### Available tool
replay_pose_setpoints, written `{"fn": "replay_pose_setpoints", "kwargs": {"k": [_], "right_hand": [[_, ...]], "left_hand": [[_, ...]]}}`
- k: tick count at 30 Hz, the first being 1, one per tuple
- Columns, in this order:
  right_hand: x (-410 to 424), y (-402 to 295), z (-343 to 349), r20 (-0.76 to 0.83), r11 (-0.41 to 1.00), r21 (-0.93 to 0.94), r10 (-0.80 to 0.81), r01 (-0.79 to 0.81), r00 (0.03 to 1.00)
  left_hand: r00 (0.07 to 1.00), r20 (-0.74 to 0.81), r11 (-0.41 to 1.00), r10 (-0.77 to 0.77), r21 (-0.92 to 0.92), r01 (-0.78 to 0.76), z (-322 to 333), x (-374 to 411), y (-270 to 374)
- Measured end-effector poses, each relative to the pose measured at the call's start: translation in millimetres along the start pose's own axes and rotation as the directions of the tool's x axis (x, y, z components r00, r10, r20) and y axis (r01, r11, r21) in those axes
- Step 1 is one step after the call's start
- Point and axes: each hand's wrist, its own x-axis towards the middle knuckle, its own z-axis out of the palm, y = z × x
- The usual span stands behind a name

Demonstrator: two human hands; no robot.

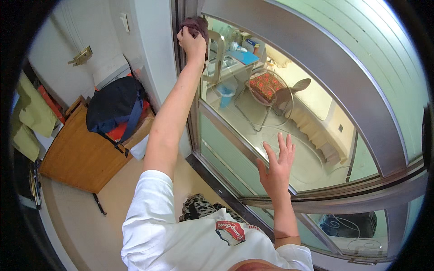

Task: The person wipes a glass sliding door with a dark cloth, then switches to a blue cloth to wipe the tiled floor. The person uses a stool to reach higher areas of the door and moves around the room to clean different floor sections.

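My left hand (193,44) is raised far up and grips a bunched dark maroon cloth (198,24). The cloth presses on the metal side frame (179,37) of a glass-panelled sliding door, beside its pale handle (220,50). Lower and to the right, my right hand (278,162) is held up with its fingers spread and nothing in it. It is before the clear glass pane (305,149); whether the fingertips touch the glass, I cannot tell.
On the left a dark backpack (112,105) rests above a wooden cabinet (74,152), near a wall switch (124,22) and a brass door lock (81,57). Through the glass show a folding chair with a patterned seat (266,86), a blue bin (226,95) and a bed (315,105).
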Motion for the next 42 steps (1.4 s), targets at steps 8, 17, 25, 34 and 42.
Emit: {"fn": "replay_pose_setpoints", "kwargs": {"k": [8, 17, 25, 34, 42], "right_hand": [[41, -19, -12, -0.102, 0.994, -0.093, -0.068, 0.058, 0.993], [100, -48, -18, -0.256, 0.98, -0.197, -0.044, -0.008, 0.966], [92, -43, -26, -0.312, 0.958, -0.259, 0.035, -0.12, 0.95], [39, -18, -84, -0.439, 0.867, -0.402, 0.099, -0.293, 0.893], [-16, -2, -147, -0.561, 0.707, -0.541, 0.099, -0.455, 0.822]], "left_hand": [[0.914, -0.047, 0.915, 0.403, 0.006, -0.403, 11, 70, 60], [0.729, -0.083, 0.728, 0.679, -0.049, -0.684, 14, 85, 86], [0.454, 0.107, 0.464, 0.884, -0.314, -0.828, 6, -9, 126], [0.126, 0.046, 0.131, 0.991, -0.518, -0.845, 22, -127, 219], [-0.068, 0.011, -0.05, 0.998, -0.565, -0.823, 32, -233, 310]]}}
